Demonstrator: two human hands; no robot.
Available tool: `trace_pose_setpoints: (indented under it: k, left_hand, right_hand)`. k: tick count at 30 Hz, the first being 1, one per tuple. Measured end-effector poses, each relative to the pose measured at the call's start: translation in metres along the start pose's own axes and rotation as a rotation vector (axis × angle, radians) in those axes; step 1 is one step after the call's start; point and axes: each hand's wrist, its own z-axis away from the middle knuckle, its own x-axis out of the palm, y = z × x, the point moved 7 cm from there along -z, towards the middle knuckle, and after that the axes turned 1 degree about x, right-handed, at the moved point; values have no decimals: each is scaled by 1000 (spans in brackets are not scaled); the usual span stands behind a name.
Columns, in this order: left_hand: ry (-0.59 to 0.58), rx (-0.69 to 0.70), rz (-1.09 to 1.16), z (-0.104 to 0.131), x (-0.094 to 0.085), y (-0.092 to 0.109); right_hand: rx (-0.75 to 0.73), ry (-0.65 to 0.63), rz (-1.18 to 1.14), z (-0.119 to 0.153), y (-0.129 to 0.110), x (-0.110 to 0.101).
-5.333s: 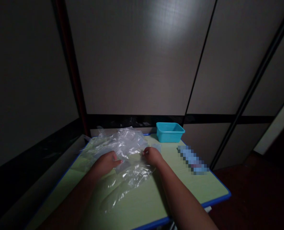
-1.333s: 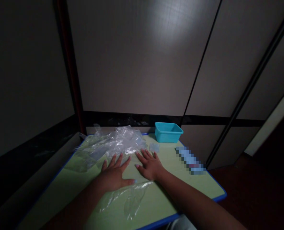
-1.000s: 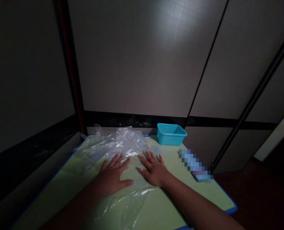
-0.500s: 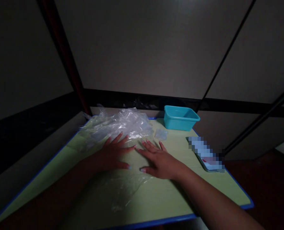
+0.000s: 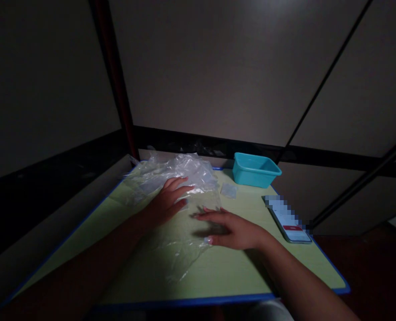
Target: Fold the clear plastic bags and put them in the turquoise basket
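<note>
A thin clear plastic bag (image 5: pixel 181 252) lies spread flat on the pale green table (image 5: pixel 244 276). My left hand (image 5: pixel 169 200) is over its far left part, fingers stretched toward the right, holding nothing. My right hand (image 5: pixel 233 229) hovers at the bag's right side with the fingers apart and a shadow beneath them. Whether the fingertips touch the plastic I cannot tell. Just beyond my left hand sits a crumpled heap of clear plastic bags (image 5: pixel 191 167). A small folded clear packet (image 5: pixel 229 190) lies to the right of the heap.
A turquoise plastic basket (image 5: pixel 253 178) stands at the table's far right corner. Near the right edge lies a phone (image 5: pixel 296 235) with its screen lit and partly pixelated. A wall (image 5: pixel 211 80) rises behind the table, which has a blue rim (image 5: pixel 184 304).
Both hands were flat on the plastic with fingers spread. Now they have lifted and the fingers have drawn closer together. The view has shifted slightly.
</note>
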Motion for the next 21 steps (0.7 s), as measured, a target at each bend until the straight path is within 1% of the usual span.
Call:
trace_pose_setpoints:
  k: [1,5,6,8,11,14,17,19,21]
  left_hand:
    - [14,-1,6,0,-2,1]
    - [49,8,27,0,-4,3]
    - [51,12,32,1,-4,4]
    - [56,13,38,2,-4,4]
    - [52,3,41,2,-3,4]
    - [35,2,47,2,-1,3]
    - [21,0,48,2,-1,3]
    - [19,-2,40,1,-1,3]
    - [18,-10,27,1,-1,2]
  right_hand:
    - [-45,-25,-3,1,-9,4]
    - [-178,-236,88,9,-40,31]
    - [-194,-264,120,10,-45,36]
    - [-199,-268,180,11,-50,43]
    - [-200,-270,228,11,-51,48]
    - [-215,-335,237,12,-50,52]
    - [-189,-379,240,13,-45,54]
    - [-161,-382,232,14,-42,56]
    - [-141,-350,221,14,-39,56]
